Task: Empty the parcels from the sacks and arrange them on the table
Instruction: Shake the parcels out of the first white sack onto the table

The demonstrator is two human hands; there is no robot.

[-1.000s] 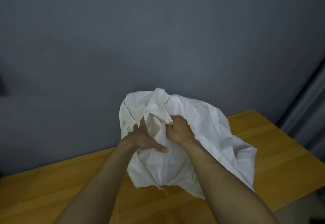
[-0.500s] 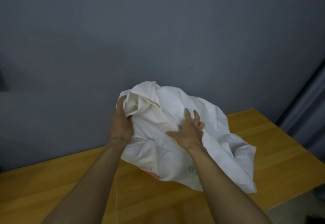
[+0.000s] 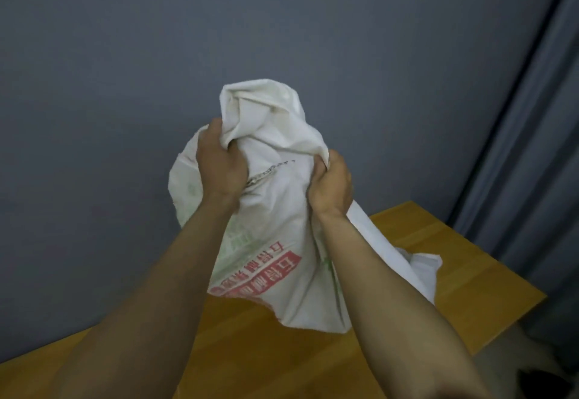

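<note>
A white woven sack [image 3: 275,242] with red and green print hangs crumpled above the wooden table [image 3: 454,289], held up in front of me. My left hand [image 3: 219,163] grips a bunch of the cloth on its upper left. My right hand [image 3: 333,185] grips the cloth on its right side. The sack's lower end trails down to the table at the right. No parcel is visible; whatever the sack holds is hidden.
A grey wall [image 3: 125,85] stands directly behind the table. A grey curtain [image 3: 532,148] hangs at the right, past the table's right edge. Bare wood shows below and right of the sack.
Both hands have lifted the sack higher and turned it, so the red print now faces me. My right hand, open against the cloth half a second ago, now grips it.
</note>
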